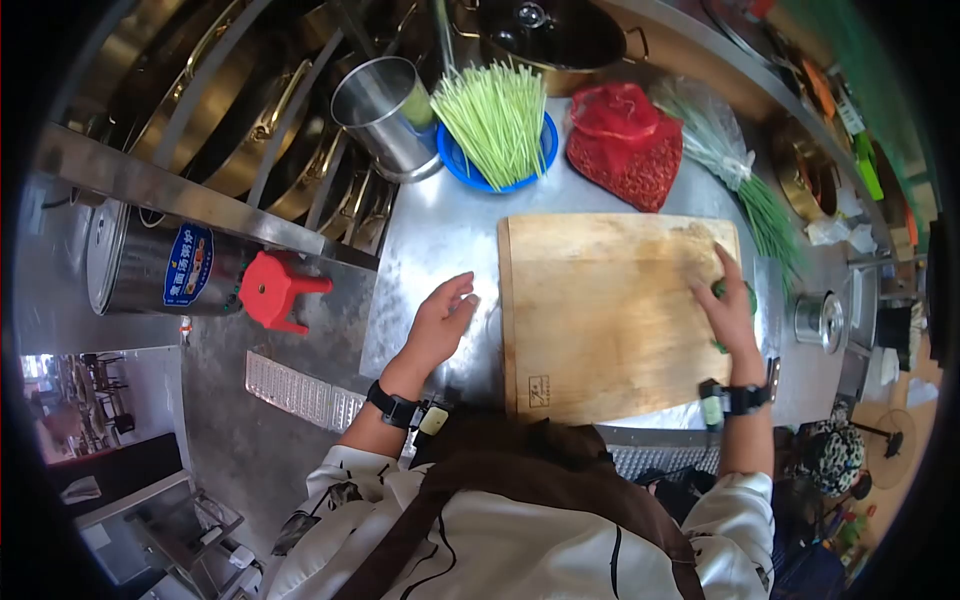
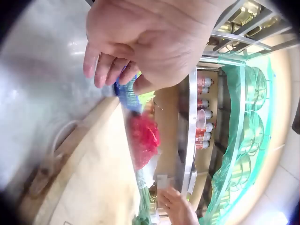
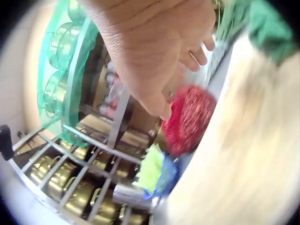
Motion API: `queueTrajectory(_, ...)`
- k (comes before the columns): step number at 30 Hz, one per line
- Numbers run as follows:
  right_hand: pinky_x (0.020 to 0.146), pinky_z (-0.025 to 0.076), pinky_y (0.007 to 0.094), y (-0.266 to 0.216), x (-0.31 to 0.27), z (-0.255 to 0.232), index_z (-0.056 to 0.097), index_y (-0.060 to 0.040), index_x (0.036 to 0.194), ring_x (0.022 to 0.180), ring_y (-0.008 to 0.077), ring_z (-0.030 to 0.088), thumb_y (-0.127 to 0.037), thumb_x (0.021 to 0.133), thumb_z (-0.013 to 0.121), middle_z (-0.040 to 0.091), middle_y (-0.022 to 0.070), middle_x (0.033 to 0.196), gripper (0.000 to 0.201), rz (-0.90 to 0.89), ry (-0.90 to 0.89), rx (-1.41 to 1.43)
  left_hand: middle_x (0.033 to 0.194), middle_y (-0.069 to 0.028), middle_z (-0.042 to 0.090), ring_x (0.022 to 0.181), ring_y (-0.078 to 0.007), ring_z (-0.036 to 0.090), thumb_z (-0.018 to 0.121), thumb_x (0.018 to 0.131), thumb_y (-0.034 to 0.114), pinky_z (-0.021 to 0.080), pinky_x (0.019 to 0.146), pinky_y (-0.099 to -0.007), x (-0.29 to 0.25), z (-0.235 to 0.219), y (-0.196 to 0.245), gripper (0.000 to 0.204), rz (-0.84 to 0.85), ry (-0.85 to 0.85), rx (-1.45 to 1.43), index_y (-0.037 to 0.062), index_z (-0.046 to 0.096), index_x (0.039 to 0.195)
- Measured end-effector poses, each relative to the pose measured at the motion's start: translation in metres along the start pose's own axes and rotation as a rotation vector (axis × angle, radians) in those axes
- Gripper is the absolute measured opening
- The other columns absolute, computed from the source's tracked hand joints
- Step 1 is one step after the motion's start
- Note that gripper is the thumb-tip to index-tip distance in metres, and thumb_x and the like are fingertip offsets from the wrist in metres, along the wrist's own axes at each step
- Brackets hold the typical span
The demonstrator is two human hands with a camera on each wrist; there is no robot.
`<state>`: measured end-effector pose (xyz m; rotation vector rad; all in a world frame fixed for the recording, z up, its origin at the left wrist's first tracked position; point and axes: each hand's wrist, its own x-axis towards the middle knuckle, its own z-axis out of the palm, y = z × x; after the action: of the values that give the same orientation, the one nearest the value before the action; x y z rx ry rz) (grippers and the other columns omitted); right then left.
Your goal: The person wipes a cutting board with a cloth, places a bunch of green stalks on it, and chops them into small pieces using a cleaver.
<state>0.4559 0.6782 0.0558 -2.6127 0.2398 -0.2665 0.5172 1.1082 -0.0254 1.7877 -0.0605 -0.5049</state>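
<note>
A wooden cutting board (image 1: 610, 310) lies on the steel table. Left of its edge, above bare metal, my left hand (image 1: 443, 320) hovers with loosely bent fingers and holds nothing. My right hand (image 1: 728, 305) is over the board's right side; its fingers hang relaxed, with nothing between them in the right wrist view. Beside that hand, partly hidden by it, is a green cloth (image 3: 274, 30). Behind the board stand a blue basket (image 1: 553, 150) of cut pale-green stalks (image 1: 490, 125) and a red mesh bag (image 1: 625, 145) with dark red contents.
A tall steel container (image 1: 380, 110) stands left of the basket. Long green stalks (image 1: 765, 215) in a plastic bag lie at the back right. Pots fill the rack (image 1: 265, 130) at the left, and a red stool (image 1: 270, 290) is near the table's left side.
</note>
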Motion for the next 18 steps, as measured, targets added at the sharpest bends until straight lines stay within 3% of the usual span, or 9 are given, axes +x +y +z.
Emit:
queueTrajectory(1, 0.106, 0.041, 0.0405, -0.022, 0.020, 0.026, 0.046, 0.0021, 0.138, 0.125, 0.0342, 0.053, -0.026, 0.081, 0.076, 0.054, 0.0234, 0.136, 0.070, 0.066, -0.004, 0.229, 0.128, -0.0151, 0.061, 0.121, -0.0217, 0.056, 0.060, 0.096, 0.014, 0.045, 0.100, -0.0308, 0.008, -0.003, 0.003, 0.040, 0.007, 0.063, -0.123, 0.0005, 0.053, 0.134)
queueTrajectory(3, 0.105, 0.042, 0.0386, -0.085, 0.061, 0.077, 0.044, 0.0044, 0.139, 0.125, 0.0309, 0.053, -0.028, 0.083, 0.076, 0.054, 0.0227, 0.137, 0.072, 0.035, -0.030, 0.510, 0.134, -0.0159, 0.056, 0.127, -0.0219, 0.052, 0.057, 0.097, 0.010, 0.043, 0.103, -0.0312, 0.021, -0.008, 0.013, 0.044, 0.065, 0.060, -0.213, 0.0003, 0.046, 0.139)
queueTrajectory(5, 0.104, 0.043, 0.0338, -0.134, 0.100, 0.124, 0.044, 0.0039, 0.140, 0.122, 0.0241, 0.056, -0.025, 0.086, 0.074, 0.057, 0.0197, 0.134, 0.068, -0.029, -0.013, 0.623, 0.145, -0.0172, 0.046, 0.135, -0.0242, 0.043, 0.055, 0.097, 0.007, 0.037, 0.109, -0.0334, 0.031, -0.016, 0.034, 0.052, 0.152, 0.107, -0.376, 0.0010, 0.037, 0.145)
queueTrajectory(7, 0.099, 0.046, 0.0336, -0.176, 0.135, 0.149, 0.046, 0.0061, 0.137, 0.118, 0.0254, 0.059, -0.022, 0.086, 0.073, 0.061, 0.0223, 0.127, 0.064, 0.086, -0.031, 0.579, 0.148, -0.0168, 0.040, 0.138, -0.0246, 0.039, 0.054, 0.098, 0.006, 0.035, 0.112, -0.0343, 0.043, -0.031, 0.057, 0.054, 0.143, 0.099, -0.455, -0.0012, 0.033, 0.147)
queueTrajectory(8, 0.099, 0.046, 0.0336, -0.184, 0.148, 0.158, 0.046, 0.0061, 0.137, 0.118, 0.0254, 0.059, -0.022, 0.086, 0.073, 0.061, 0.0223, 0.127, 0.064, 0.078, -0.018, 0.585, 0.152, -0.0165, 0.035, 0.141, -0.0250, 0.035, 0.053, 0.098, 0.005, 0.032, 0.114, -0.0352, 0.049, -0.038, 0.067, 0.058, 0.117, 0.087, -0.539, -0.0035, 0.028, 0.149)
queueTrajectory(10, 0.093, 0.049, 0.0356, -0.196, 0.175, 0.173, 0.047, 0.0085, 0.134, 0.111, 0.0295, 0.063, -0.019, 0.083, 0.072, 0.063, 0.0241, 0.121, 0.062, 0.249, -0.162, 0.714, 0.153, -0.0173, 0.033, 0.142, -0.0255, 0.033, 0.054, 0.098, 0.005, 0.030, 0.115, -0.0363, 0.062, -0.051, 0.083, 0.061, 0.095, 0.070, -0.594, -0.0054, 0.024, 0.150)
queueTrajectory(12, 0.093, 0.049, 0.0371, -0.201, 0.190, 0.182, 0.048, 0.0087, 0.131, 0.110, 0.0319, 0.063, -0.018, 0.081, 0.071, 0.064, 0.0251, 0.119, 0.061, 0.244, -0.114, 0.658, 0.159, -0.0179, 0.022, 0.147, -0.0275, 0.022, 0.053, 0.098, 0.005, 0.020, 0.119, -0.0370, 0.079, -0.060, 0.089, 0.067, 0.040, 0.008, -0.683, -0.0041, 0.016, 0.152)
queueTrajectory(14, 0.092, 0.049, 0.0401, -0.202, 0.197, 0.191, 0.050, 0.0085, 0.125, 0.107, 0.0375, 0.064, -0.018, 0.077, 0.071, 0.064, 0.0268, 0.115, 0.058, 0.255, -0.019, 0.543, 0.158, -0.0177, 0.023, 0.147, -0.0265, 0.023, 0.054, 0.098, 0.006, 0.021, 0.119, -0.0364, 0.096, -0.054, 0.090, 0.067, 0.050, 0.015, -0.674, -0.0064, 0.016, 0.152)
queueTrajectory(18, 0.092, 0.049, 0.0406, -0.193, 0.206, 0.216, 0.046, 0.0094, 0.127, 0.107, 0.0379, 0.064, -0.014, 0.077, 0.069, 0.065, 0.0278, 0.113, 0.060, 0.211, 0.021, 0.571, 0.158, -0.0172, 0.021, 0.147, -0.0261, 0.020, 0.056, 0.097, 0.008, 0.018, 0.119, -0.0352, 0.137, -0.027, 0.095, 0.071, 0.080, 0.102, -0.723, -0.0088, 0.013, 0.151)
